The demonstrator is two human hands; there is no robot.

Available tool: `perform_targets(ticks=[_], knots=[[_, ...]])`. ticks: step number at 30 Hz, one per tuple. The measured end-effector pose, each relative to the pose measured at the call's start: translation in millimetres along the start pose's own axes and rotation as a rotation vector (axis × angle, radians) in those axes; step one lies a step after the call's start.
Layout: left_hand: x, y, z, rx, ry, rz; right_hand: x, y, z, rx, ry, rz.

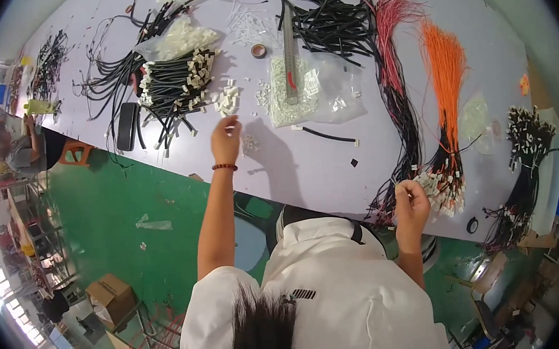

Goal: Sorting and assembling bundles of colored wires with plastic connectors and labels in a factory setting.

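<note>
My left hand (225,141), with a beaded bracelet at the wrist, reaches to the near side of a small pile of white connector housings (226,100). Its fingers are bunched; anything between the tips is too small to make out. Lower right, my right hand (411,210) is closed in a pinch above the table's near edge, by the lower ends of a bundle of black and pink wires (403,119). What it pinches is not clear. Close to it lie the white connector ends (444,192) of an orange wire bundle (443,71). Small white pieces (250,145) lie beside my left hand.
Black sleeved cables with white connectors (180,83) are stacked left, near a black case (128,126). A ruler (290,52) rests on a bag of white parts (287,110). One black cable (329,134) lies mid-table. Another person (21,149) sits far left.
</note>
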State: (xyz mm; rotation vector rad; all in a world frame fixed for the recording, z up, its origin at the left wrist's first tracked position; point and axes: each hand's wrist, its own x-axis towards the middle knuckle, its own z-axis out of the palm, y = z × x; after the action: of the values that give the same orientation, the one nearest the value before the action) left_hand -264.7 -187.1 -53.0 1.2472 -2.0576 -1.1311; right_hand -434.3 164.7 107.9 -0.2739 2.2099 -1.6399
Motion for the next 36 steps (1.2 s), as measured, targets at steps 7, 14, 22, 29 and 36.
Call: perform_targets(ticks=[7,14,22,29,36], knots=[[51.2,10.9,9.7,0.562,0.209,0.149,-0.5,-7.1,20.2,0.005,-0.063,0.031],[63.3,6.6,14.3,0.500,0.197,0.266,-1.4,-26.5,34.1,-0.033,-0.047,0.015],[-46.3,161.6,18.5,-0.791,-0.712,-0.244,-5.6,-58.4,36.0,0.326,-0.187,0.261],[-112.1,214.7,19.3,-1.253,-1.088,-0.255,-35.7,-75.0,29.6,0.261,-0.236,0.145],[-137.9,225.0,-7.9,-1.269,-1.121,-0.425,-60.9,-77.2,31.3,0.236,-0.222,0.056]])
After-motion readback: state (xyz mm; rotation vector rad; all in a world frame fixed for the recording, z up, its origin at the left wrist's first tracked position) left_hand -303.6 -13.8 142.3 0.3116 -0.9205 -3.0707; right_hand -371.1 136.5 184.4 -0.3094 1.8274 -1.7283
